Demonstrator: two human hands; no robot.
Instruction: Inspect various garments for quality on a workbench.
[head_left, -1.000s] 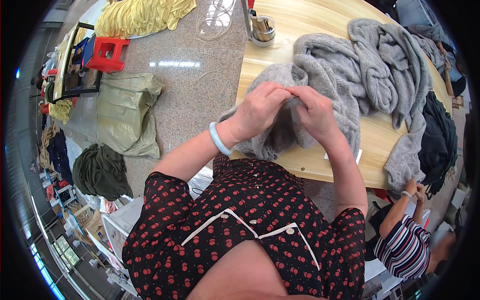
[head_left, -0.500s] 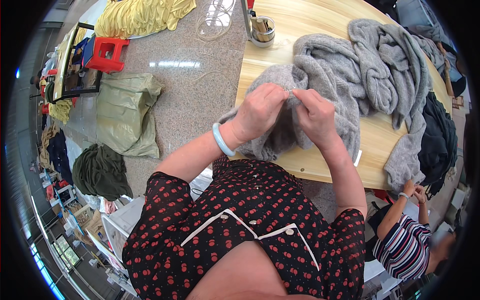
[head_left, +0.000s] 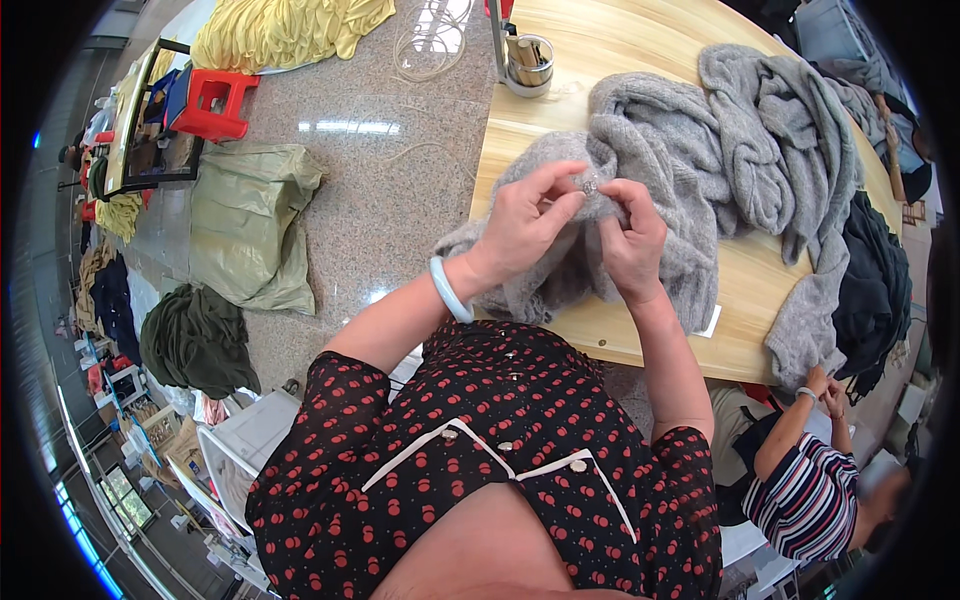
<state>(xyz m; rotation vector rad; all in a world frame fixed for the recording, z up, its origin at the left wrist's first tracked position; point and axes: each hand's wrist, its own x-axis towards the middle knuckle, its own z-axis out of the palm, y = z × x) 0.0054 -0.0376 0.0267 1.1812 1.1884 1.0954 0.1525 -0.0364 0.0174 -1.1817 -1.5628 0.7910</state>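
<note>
A grey knitted sweater lies bunched on the wooden table, its near folds in front of me. My right hand pinches a small raised bit of its knit between thumb and forefinger. Facing it, my left hand has its thumb and forefinger parted beside that bit, the other fingers curled. A pale bangle circles my left wrist. Whether a thin thread runs between the fingertips is too small to make out.
More grey knitwear covers the table to the right, beside dark cloth. A co-worker handles a grey end at lower right. A metal cup of tools stands at the far edge. Leftward are a red stool and a sack.
My left thumb and forefinger have come apart from their pinch. My right hand still holds the knit, and a raised bit of it now shows between my hands.
</note>
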